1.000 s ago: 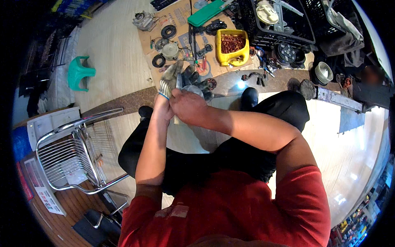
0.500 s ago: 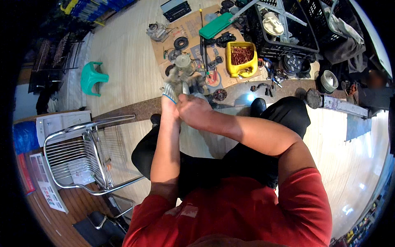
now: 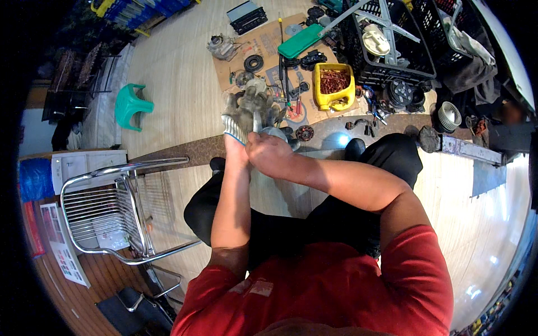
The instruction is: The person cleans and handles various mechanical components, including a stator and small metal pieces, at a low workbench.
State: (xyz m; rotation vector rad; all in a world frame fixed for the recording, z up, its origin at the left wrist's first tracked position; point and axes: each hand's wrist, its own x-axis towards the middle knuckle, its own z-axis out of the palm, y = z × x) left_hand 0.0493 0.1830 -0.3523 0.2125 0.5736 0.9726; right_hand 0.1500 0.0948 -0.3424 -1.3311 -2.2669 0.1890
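Observation:
A grey, soiled work glove (image 3: 238, 120) with a striped cuff and blue hem covers my left hand (image 3: 246, 109). Its fingers look spread and point away from me over the cardboard. My bare right hand (image 3: 270, 154) is closed at the wrist side of that glove, fingers pinching its edge. A pale strip of material (image 3: 256, 121) rises from the right fingers across the glove; whether it belongs to the glove I cannot tell. Just beyond the gloved fingertips is a pale round part (image 3: 256, 85), partly covered by them.
Loose parts lie on flattened cardboard (image 3: 269, 47), with a cut yellow jug (image 3: 348, 89) of reddish screws and a green case (image 3: 301, 41). Black crates (image 3: 386, 71) stand at the far right. A green stool (image 3: 133, 106) and chrome chair (image 3: 120, 210) are at left; a metal beam (image 3: 471, 147) lies right.
The gloved fingers look more spread now, and my right hand stays at the cuff. The whole view has shifted slightly, so the surroundings sit a little further right and lower.

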